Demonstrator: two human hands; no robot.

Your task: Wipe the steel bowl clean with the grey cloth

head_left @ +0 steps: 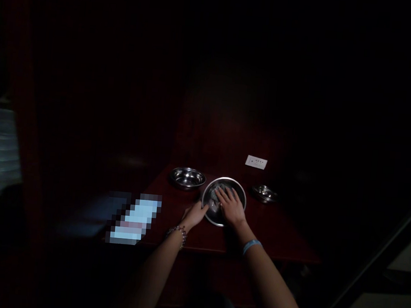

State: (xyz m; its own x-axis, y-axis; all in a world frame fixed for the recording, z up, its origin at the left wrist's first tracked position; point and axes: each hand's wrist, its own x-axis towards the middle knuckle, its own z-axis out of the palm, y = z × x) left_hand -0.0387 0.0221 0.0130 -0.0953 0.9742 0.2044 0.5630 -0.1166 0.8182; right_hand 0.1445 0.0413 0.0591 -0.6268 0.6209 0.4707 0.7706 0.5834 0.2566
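A round stainless steel bowl [237, 214] is tilted toward me over the dark red table. My left hand [196, 215] grips its near left rim, the thumb over the edge and the other fingers mostly hidden beneath. Inside the bowl, my right hand [232, 206] presses a grey, crumpled cloth [218, 193] against the inner wall, its fingers stretched over it. Dim light hides the cloth's exact material. A beaded bracelet circles my left wrist, and a blue band is around the right.
A second steel bowl [187, 178] stands at the back left and a smaller steel dish [265, 193] at the right. A blurred bright phone-like rectangle [133, 222] lies on the left. Behind the table [278, 232], a white socket plate [256, 162] shows on the dark red wall.
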